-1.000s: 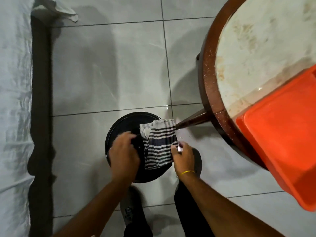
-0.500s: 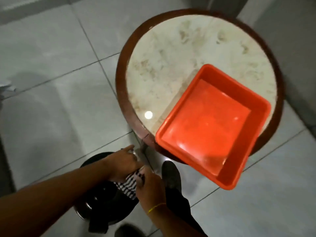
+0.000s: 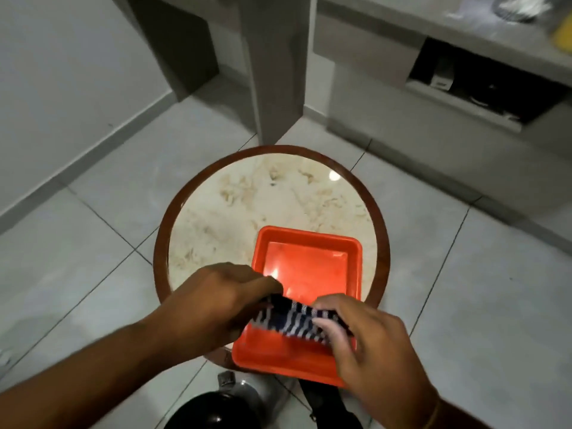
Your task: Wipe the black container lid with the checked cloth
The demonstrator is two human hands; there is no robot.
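Both hands are gripping the checked cloth (image 3: 294, 320) over the orange tray (image 3: 309, 264), which is sitting on the near right part of the round bench (image 3: 235, 196). The left hand (image 3: 216, 305) is pinching the cloth's left end and the right hand (image 3: 365, 339) is clutching its right end, stretching it into a band, probably to fold or wring it. The black container lid (image 3: 213, 411) is lying on the floor (image 3: 93, 243), near and below the bench, untouched.

Dim indoor light, glare spot on the round table (image 3: 335, 175), motion-blurred, wide-angle-bent edges.
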